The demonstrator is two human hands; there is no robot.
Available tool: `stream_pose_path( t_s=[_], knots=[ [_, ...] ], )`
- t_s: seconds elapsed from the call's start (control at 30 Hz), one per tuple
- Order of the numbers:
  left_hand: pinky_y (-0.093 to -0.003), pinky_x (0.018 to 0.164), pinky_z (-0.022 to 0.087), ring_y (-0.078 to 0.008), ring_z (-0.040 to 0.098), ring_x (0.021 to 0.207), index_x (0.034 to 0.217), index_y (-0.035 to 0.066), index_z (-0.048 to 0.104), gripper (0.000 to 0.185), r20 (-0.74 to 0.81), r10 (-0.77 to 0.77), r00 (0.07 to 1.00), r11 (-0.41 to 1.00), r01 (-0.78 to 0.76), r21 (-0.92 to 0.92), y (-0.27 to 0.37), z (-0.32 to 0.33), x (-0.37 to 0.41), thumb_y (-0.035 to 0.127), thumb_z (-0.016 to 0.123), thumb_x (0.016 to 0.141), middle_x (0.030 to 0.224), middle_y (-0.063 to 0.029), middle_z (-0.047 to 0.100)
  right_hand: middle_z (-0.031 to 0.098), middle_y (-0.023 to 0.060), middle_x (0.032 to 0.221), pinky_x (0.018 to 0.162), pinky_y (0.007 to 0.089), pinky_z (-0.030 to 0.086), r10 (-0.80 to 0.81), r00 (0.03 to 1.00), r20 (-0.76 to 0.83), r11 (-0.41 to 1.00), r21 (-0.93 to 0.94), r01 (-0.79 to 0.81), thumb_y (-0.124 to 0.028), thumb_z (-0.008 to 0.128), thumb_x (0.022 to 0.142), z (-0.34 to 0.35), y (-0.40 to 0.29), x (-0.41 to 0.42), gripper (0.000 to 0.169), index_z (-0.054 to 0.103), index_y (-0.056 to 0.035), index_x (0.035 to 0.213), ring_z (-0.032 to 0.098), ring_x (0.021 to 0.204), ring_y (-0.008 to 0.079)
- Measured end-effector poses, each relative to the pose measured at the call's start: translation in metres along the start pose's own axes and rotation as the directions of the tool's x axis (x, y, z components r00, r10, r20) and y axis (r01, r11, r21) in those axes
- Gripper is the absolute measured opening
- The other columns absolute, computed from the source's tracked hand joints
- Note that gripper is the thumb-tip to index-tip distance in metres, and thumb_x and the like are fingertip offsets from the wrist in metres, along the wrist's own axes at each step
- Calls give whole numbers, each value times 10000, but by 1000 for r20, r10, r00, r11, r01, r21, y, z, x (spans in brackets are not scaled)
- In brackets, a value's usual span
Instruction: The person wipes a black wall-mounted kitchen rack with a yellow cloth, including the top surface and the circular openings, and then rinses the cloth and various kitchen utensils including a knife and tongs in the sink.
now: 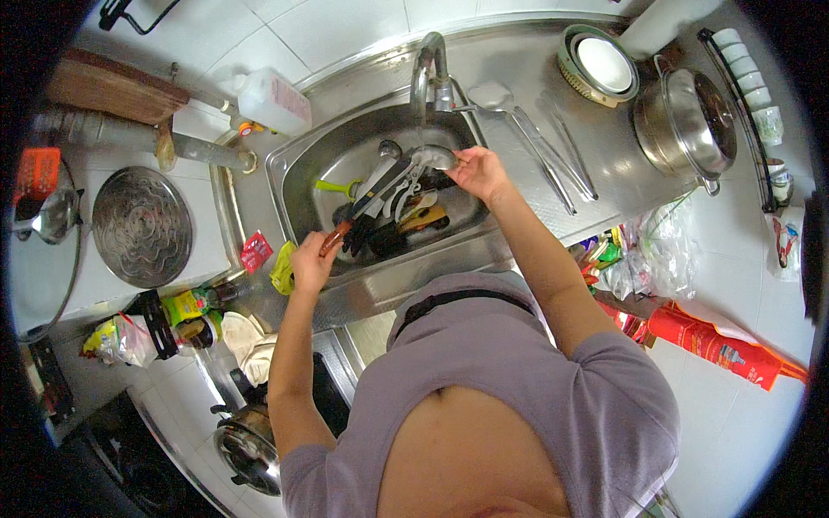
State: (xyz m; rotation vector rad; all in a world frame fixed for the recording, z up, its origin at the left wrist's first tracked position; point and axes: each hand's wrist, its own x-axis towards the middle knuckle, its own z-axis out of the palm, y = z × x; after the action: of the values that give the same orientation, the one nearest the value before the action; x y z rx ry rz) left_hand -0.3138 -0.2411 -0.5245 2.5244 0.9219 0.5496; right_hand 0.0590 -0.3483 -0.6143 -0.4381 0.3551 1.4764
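A metal ladle [435, 157] with a brown handle spans the stainless steel sink [278, 188], its bowl below the faucet [424, 71]. My left hand [313, 262] is closed around the handle's end at the sink's front left. At the right, my right hand [480, 172] has its fingers on the rim of the ladle's bowl. Under the ladle, several utensils lie in the sink: a light green-handled tool [337, 188], a yellow-handled one [424, 220], white spoons and dark pieces, partly hidden by one another.
Metal utensils [550, 155] lie on the counter right of the sink, before stacked bowls [599, 68] and a steel pot [680, 126]. A plastic jug [275, 100] stands back left. A yellow-green cloth [283, 269] and red packet [257, 251] lie near my left hand.
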Motion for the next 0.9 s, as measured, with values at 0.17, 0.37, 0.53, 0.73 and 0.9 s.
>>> stream_pose_path(
  t_s=[0.17, 0.37, 0.53, 0.73, 0.9],
  knots=[
    [-361, 660, 483, -302, 624, 744, 1093, 64, 526, 346, 343, -187, 921, 978, 208, -25, 3, 32, -17, 305, 617, 861, 808, -138, 633, 616, 99, 951, 799, 443, 534, -130, 981, -148, 965, -244, 91, -102, 538, 908, 10, 3, -2, 93, 510, -54, 983, 615, 857, 241],
    [-323, 568, 397, -183, 501, 613, 1008, -4, 501, 281, 531, -171, 830, 796, 435, -422, 46, 82, -6, 258, 538, 913, 702, -102, 552, 619, 20, 869, 844, 448, 490, -163, 938, -304, 915, -403, 28, -256, 552, 918, 25, -6, -9, 138, 576, -120, 913, 621, 842, 220],
    [-413, 560, 411, -369, 547, 613, 958, -6, 482, 315, 402, -178, 898, 866, 337, -369, 93, 102, 17, 302, 526, 906, 681, -195, 561, 527, 60, 1216, 727, 392, 460, -450, 778, -438, 699, -715, 2, -544, 482, 882, 47, 19, -43, 607, 437, -87, 1278, 568, 921, 221],
    [-452, 647, 443, -387, 590, 754, 979, 47, 496, 289, 351, -171, 921, 865, 311, -394, 159, 143, 40, 325, 516, 902, 799, -180, 606, 533, 76, 747, 478, 287, 470, -656, 746, -116, 551, -749, 368, 60, 505, 845, 42, 64, -54, 280, 399, -41, 1084, 564, 581, 174],
    [-427, 638, 447, -352, 596, 742, 1040, 66, 505, 294, 378, 15, 926, 836, 196, -513, 181, 139, 53, 324, 517, 900, 811, -149, 616, 631, 124, 787, 555, 299, 462, -765, 643, 37, 252, -902, 351, -29, 471, 894, 30, -1, -72, 337, 482, -10, 1231, 583, 642, 163]
  ],
)
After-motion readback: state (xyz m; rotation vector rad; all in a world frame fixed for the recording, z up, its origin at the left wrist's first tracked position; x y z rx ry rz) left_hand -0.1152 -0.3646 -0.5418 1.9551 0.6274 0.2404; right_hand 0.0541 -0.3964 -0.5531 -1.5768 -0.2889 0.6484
